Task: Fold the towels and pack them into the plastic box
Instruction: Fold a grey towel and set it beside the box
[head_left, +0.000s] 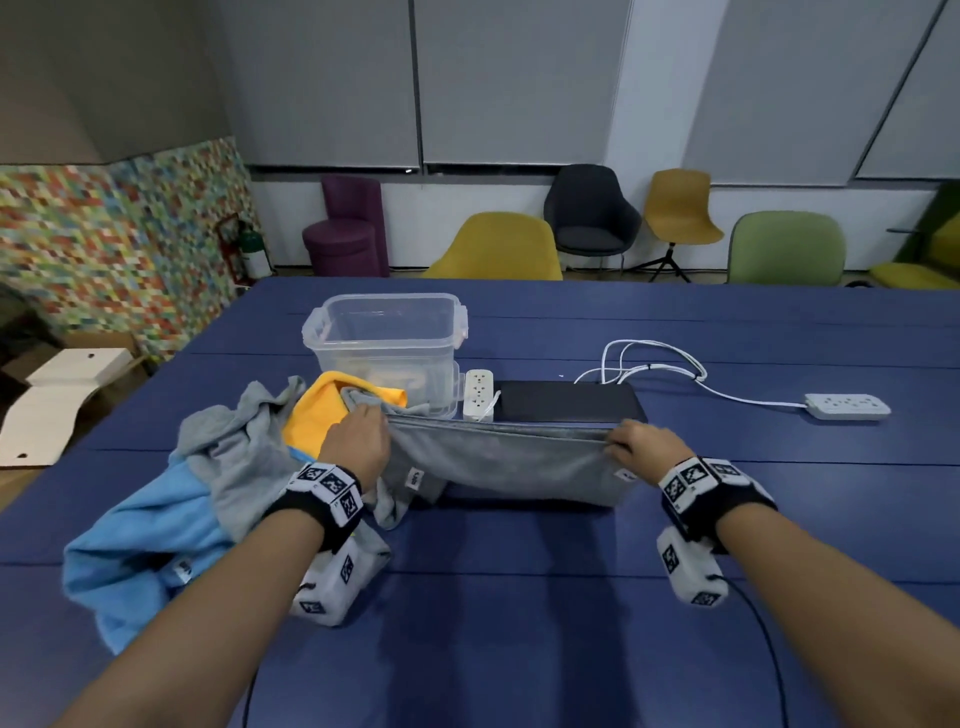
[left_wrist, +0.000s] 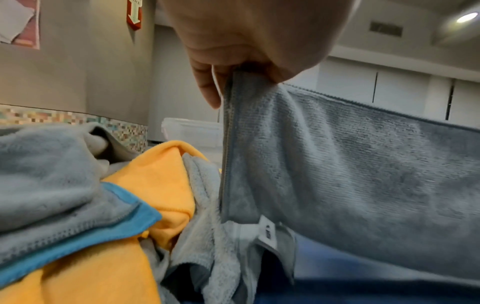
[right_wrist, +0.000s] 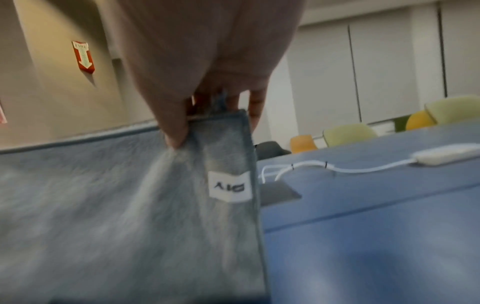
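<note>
Both forearms reach out from the near edge over the blue desk (head_left: 519, 623), each wrist wearing a black band with checkered marker blocks. On that desk, everything is placed here relative to the plastic box (head_left: 384, 338), a clear, lidless tub standing at the far left of the working area.

Just in front of the plastic box, stretching off to its right, hangs the grey towel (head_left: 498, 462), held taut along its top edge and draping down so its lower edge meets the desk. The left hand (head_left: 358, 441) grips the towel's left top corner, thumb and fingers pinched on the hem, as the left wrist view shows (left_wrist: 363, 174). The right hand (head_left: 649, 447) pinches the right top corner, thumb pressed on the front of the cloth (right_wrist: 130, 205); a small white label sits near that corner.

In front of the plastic box and to its left lies a loose heap: a blue towel (head_left: 140, 540) nearest the person, a crumpled light grey towel (head_left: 239, 441) over it, and a yellow towel (head_left: 317, 415) touching the box's base.

Right of the plastic box lies a flat black slab (head_left: 566, 400), with a white power strip (head_left: 479, 400) between the two. Farther right, a white cable (head_left: 654, 358) loops to a second power strip (head_left: 847, 406).
</note>
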